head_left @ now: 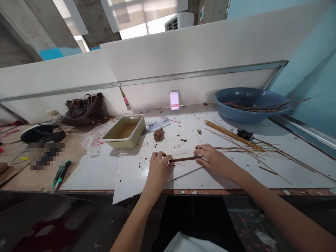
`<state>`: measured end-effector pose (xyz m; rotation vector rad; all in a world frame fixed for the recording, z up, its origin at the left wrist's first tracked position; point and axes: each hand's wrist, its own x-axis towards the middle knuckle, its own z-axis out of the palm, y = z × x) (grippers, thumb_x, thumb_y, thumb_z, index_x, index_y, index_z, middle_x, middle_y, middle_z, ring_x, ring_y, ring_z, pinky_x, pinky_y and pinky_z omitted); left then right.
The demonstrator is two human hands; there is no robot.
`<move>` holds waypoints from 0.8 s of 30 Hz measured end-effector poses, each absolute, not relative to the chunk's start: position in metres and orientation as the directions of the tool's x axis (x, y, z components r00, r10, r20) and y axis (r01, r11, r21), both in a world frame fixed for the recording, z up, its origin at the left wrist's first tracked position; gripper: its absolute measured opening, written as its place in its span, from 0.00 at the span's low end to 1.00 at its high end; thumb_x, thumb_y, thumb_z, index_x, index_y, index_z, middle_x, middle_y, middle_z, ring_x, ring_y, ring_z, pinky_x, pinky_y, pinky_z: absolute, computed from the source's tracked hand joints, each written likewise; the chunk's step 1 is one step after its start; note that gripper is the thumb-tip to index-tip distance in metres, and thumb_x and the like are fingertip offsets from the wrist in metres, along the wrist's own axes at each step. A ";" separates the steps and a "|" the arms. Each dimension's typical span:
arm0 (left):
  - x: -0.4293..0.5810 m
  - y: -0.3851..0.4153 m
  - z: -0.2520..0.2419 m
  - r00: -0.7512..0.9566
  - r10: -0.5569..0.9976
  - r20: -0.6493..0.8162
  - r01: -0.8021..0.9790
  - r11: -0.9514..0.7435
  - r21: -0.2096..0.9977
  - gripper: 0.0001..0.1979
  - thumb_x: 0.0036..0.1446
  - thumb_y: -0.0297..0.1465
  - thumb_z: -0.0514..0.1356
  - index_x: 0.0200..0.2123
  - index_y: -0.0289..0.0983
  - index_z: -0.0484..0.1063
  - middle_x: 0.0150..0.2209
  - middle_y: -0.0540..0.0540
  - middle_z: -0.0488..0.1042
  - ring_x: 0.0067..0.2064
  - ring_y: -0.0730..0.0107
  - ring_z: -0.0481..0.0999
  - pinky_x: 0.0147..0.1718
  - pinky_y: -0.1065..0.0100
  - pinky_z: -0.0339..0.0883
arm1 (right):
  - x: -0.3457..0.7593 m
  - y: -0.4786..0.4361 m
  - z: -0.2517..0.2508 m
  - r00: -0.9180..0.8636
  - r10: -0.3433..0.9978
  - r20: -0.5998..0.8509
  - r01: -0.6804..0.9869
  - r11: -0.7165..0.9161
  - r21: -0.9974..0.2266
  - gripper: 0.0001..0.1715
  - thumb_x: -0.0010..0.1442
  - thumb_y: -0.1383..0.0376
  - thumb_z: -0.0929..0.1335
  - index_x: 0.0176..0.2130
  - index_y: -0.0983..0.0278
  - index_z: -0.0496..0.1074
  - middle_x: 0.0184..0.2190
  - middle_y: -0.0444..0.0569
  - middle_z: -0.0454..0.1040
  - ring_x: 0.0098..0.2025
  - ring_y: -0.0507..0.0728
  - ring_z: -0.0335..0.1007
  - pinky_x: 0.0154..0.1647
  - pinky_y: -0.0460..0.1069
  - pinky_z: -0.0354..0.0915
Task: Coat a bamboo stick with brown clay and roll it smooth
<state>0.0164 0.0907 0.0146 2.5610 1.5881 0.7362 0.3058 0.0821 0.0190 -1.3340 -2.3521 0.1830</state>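
Observation:
A thin brown stick point(183, 159), dark and clay-like on its surface, lies level between my two hands just above or on the white board point(147, 178). Its left end is pinched by the fingers of my left hand point(159, 167). At the other end, my right hand point(210, 159) has its thumb and fingers closed round the stick. Beyond my hands sits a brown lump point(158, 135) that resembles clay or dough, with dark crumbs scattered about. A bundle of thin tan sticks point(233, 135) lies to the right of my right hand, several of them loose.
A pale green basin point(123, 141) stands at left, beside a clear plastic bag point(96, 140). At back right, a large blue tub point(241, 113) holds long thin sticks. A phone point(174, 100) leans on the partition. Green-and-black pliers point(61, 175) and a brown handbag point(85, 110) lie farther left.

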 end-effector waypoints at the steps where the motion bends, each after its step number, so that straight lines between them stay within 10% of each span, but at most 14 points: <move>1: 0.017 0.093 0.013 0.367 0.852 0.373 0.825 -0.483 0.292 0.06 0.64 0.27 0.68 0.44 0.40 0.83 0.44 0.39 0.79 0.48 0.47 0.73 0.48 0.46 0.75 | 0.305 0.084 0.019 -0.448 0.845 0.292 0.772 0.531 -0.350 0.11 0.73 0.65 0.67 0.50 0.62 0.80 0.57 0.59 0.79 0.62 0.69 0.73 0.61 0.66 0.72; 13: 0.016 0.106 0.033 0.460 0.845 0.271 0.734 -0.534 0.420 0.05 0.67 0.24 0.64 0.39 0.40 0.79 0.43 0.43 0.80 0.51 0.51 0.74 0.52 0.53 0.71 | 0.301 0.097 0.032 -0.453 0.864 0.219 0.693 0.496 -0.524 0.08 0.73 0.65 0.65 0.43 0.60 0.75 0.43 0.55 0.81 0.48 0.64 0.75 0.49 0.56 0.69; 24: 0.047 0.117 0.082 0.638 0.767 0.076 0.769 -0.640 0.001 0.11 0.69 0.32 0.65 0.53 0.37 0.74 0.51 0.38 0.80 0.54 0.47 0.77 0.51 0.53 0.70 | 0.309 0.149 0.047 -0.444 0.881 0.165 0.624 0.436 -0.649 0.12 0.72 0.58 0.66 0.44 0.61 0.76 0.38 0.50 0.82 0.37 0.58 0.74 0.39 0.51 0.65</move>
